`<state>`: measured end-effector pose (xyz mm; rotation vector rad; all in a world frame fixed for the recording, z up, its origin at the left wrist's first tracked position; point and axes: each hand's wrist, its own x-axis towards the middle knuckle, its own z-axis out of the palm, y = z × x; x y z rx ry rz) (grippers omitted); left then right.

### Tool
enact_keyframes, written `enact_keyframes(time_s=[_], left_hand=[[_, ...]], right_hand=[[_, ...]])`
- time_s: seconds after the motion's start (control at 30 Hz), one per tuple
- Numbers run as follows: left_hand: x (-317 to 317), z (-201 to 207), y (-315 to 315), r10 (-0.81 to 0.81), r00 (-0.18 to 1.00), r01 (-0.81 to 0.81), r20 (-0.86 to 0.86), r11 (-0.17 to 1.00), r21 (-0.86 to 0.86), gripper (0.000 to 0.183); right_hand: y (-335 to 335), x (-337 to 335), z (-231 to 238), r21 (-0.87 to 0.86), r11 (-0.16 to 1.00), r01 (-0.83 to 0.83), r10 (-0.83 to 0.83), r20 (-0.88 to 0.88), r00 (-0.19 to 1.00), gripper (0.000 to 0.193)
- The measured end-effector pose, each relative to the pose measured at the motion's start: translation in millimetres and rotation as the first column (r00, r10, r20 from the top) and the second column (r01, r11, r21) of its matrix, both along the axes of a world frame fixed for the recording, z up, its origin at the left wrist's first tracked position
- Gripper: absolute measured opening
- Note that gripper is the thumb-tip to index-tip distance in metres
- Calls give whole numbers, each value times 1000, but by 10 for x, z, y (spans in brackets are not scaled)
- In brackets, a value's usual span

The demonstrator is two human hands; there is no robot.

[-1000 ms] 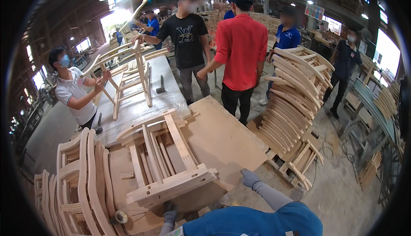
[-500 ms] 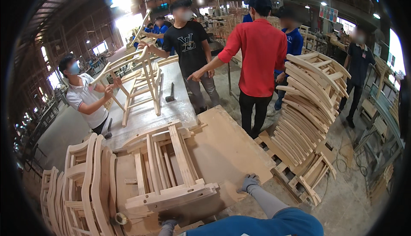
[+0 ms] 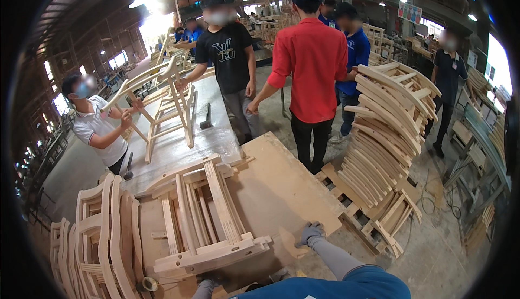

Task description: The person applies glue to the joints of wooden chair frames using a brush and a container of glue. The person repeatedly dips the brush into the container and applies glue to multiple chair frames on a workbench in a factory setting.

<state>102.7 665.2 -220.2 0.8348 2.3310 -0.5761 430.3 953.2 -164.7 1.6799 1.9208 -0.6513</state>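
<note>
My right hand (image 3: 311,234), in a grey glove, rests on the near right part of the brown worktable board (image 3: 292,179), fingers apart and holding nothing. At the lower edge my left hand (image 3: 207,285), also grey-gloved, is by the table's near side, just below a stack of wooden chair frame parts (image 3: 211,212); its fingers are hidden. That stack lies on the board, curved rails and slats piled flat. A small round tin (image 3: 150,284) is to the left of my left hand.
Curved chair backs (image 3: 103,228) stand at the left. A tall stack of wooden frames (image 3: 384,131) rises at the right. Across the plastic-covered table (image 3: 216,136), with mallets (image 3: 206,117), two people hold a chair frame (image 3: 173,104). A person in a red shirt (image 3: 309,71) stands near.
The assembled chair frame across the table has been lowered somewhat by the people holding it. The person in red has their pointing arm drawn in. My hands stay nearly in place; the view shifted slightly.
</note>
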Motion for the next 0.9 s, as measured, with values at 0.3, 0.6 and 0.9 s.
enact_keyframes(time_s=[0.3,0.6,0.9], left_hand=[[-3,-36,104,206,979,-205,12,978,-20,102],[-30,-92,83,335,938,-329,-83,941,74,98],[-6,-111,56,478,865,-455,-149,875,165,94]], right_hand=[[32,48,-108,25,1000,13,-13,-15,1000,121],[20,-19,-26,18,999,28,-28,3,1000,119],[28,-24,-127,23,998,62,-62,1,998,121]])
